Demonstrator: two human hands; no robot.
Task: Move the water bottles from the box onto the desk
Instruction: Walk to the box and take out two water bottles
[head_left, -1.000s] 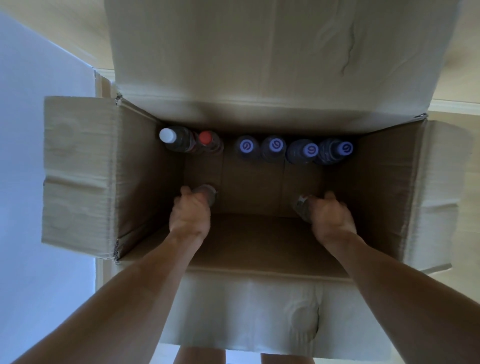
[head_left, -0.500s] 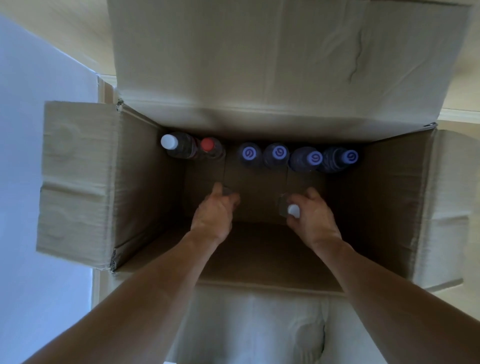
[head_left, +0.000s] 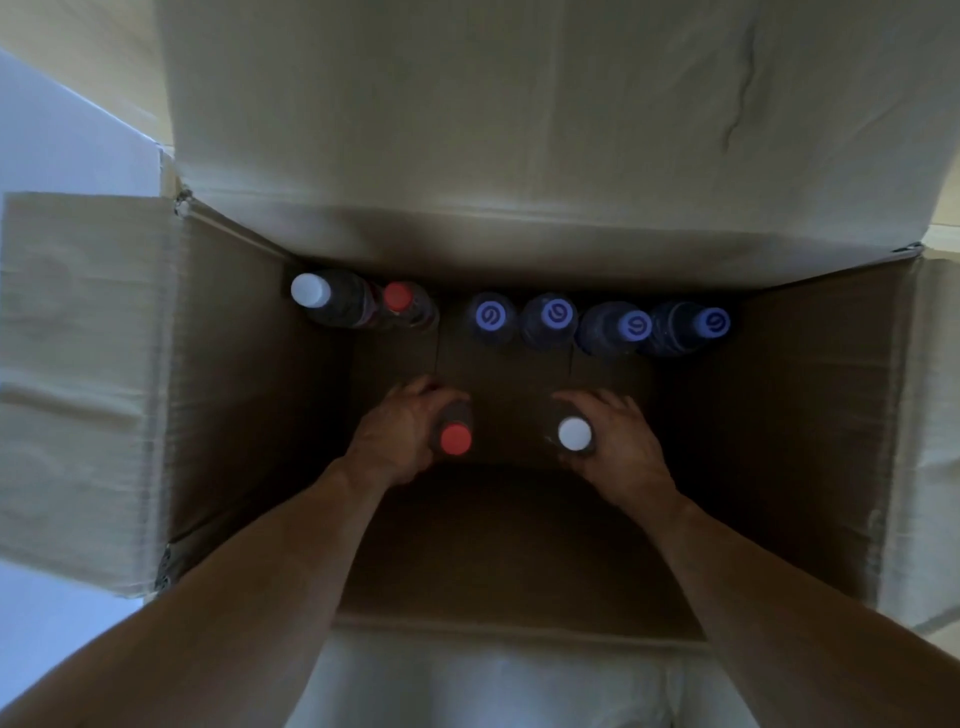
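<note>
While six bottles (head_left: 519, 322) line the far wall of the box (head_left: 249, 395), left hand (head_left: 400, 436) grips a red-capped bottle (head_left: 456, 434), right hand (head_left: 618, 447) a white-capped bottle (head_left: 574, 435).

Gripping two bottles inside an open cardboard box (head_left: 249, 395), one per hand.

Curling the left hand (head_left: 397, 434) round a red-capped bottle (head_left: 455, 438) and the right hand (head_left: 618, 447) round a white-capped bottle (head_left: 574, 434), both upright, near each other mid-box. Standing in a row along the far wall: a white-capped bottle (head_left: 310, 290) touching a red-capped one (head_left: 398, 296), then four blue-capped bottles (head_left: 491, 316) (head_left: 556, 314) (head_left: 635, 326) (head_left: 714, 322) close together. Reaching in with both bare forearms over the near wall, all four flaps folded outward.
</note>
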